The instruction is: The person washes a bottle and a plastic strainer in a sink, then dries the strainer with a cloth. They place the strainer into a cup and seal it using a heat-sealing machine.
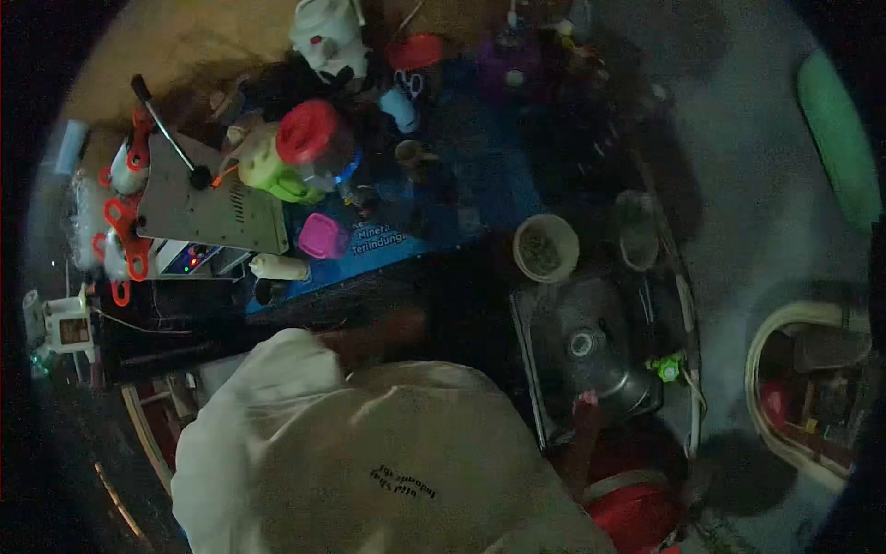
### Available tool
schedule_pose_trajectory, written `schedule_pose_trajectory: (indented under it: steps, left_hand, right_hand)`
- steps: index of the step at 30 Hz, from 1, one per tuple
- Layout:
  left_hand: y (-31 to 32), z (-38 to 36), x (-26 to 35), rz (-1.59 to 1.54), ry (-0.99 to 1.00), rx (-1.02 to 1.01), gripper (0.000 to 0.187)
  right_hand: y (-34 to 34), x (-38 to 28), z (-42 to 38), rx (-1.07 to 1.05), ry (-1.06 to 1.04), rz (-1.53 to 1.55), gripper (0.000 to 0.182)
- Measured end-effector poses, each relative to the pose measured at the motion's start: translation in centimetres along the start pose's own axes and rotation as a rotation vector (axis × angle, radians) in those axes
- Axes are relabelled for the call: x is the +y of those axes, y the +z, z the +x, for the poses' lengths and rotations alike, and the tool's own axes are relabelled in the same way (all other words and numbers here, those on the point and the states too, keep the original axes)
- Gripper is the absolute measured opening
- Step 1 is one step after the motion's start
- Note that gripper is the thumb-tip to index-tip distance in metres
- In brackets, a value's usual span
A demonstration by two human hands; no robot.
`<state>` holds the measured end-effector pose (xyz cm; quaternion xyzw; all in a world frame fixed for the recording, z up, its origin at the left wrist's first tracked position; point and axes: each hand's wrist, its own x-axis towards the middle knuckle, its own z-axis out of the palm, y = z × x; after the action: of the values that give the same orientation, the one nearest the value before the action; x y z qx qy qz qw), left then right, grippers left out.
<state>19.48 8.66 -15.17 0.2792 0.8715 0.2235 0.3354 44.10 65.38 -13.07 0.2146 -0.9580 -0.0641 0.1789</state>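
Note:
The picture is very dark. From the sleeve of my cream shirt, a dim brown shape like my left forearm runs right along the counter's front and fades into shadow, where no left fingers can be made out. My right hand is a dim shape at the near edge of the steel sink, with a small pink patch at its tip. Its fingers and anything in them are unclear. Behind the sink stands a round bowl with greenish contents.
At the left stand a metal-topped device and orange-handled items. A red-lidded jar and pink container are on the blue mat. A green valve is right of the sink, a red object below.

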Motion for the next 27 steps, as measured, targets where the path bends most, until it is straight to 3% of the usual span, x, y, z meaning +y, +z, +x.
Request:
schedule_pose_trajectory:
  steps: [2,5,7,8,12,14,15,18,20,21,23,26,27]
  left_hand:
    - [-7.7,-2.9,2.3,0.102,-0.386,-0.005,0.032]
    - [-17.4,-7.5,1.7,-0.387,-0.601,0.231,0.040]
    - [-19.7,-9.1,-3.4,-0.131,-0.589,0.525,0.048]
    - [-20.9,-9.2,-5.6,0.243,-0.519,0.617,0.052]
    - [-26.1,-9.5,-8.0,0.414,-0.595,0.699,0.054]
    - [-28.9,-9.3,-6.7,0.090,-0.394,0.415,0.059]
    - [-28.6,-9.0,-7.4,0.092,-0.390,0.426,0.059]
    - [-26.3,-10.5,-9.5,0.079,-0.536,0.503,0.059]
    - [-26.5,-11.4,-9.9,0.121,-0.701,0.391,0.057]
    - [-27.7,-11.8,-8.5,0.128,-0.693,0.399,0.057]
    - [-33.3,-13.7,-2.4,0.525,-0.586,0.020,0.058]
    - [-43.4,-14.3,10.6,0.330,-0.545,-0.063,0.061]
    - [-46.1,-14.4,13.8,0.327,-0.313,0.054,0.060]
  right_hand:
    - [-0.8,-0.1,2.1,-0.062,0.032,0.032,0.047]
    - [-1.3,-0.5,4.5,-0.219,0.209,0.231,0.048]
    - [-2.1,-0.7,6.2,-0.340,0.408,0.405,0.049]
    - [-2.1,-0.9,6.5,-0.400,0.524,0.503,0.050]
    - [-3.3,-1.0,9.8,-0.556,0.830,0.756,0.052]
    - [-4.0,-0.9,11.4,-0.594,0.879,0.791,0.053]
    - [-4.3,-0.9,12.1,-0.605,0.894,0.808,0.053]
    - [-4.9,-0.5,14.1,-0.635,0.910,0.832,0.054]
    - [-6.4,-0.6,15.5,-0.645,0.925,0.848,0.055]
    - [-6.7,-0.4,16.2,-0.648,0.924,0.847,0.056]
    - [-8.0,-0.4,17.7,-0.658,0.935,0.857,0.057]
    - [-9.9,-0.1,20.7,-0.659,0.940,0.867,0.059]
    - [-10.7,0.0,21.7,-0.661,0.937,0.873,0.059]
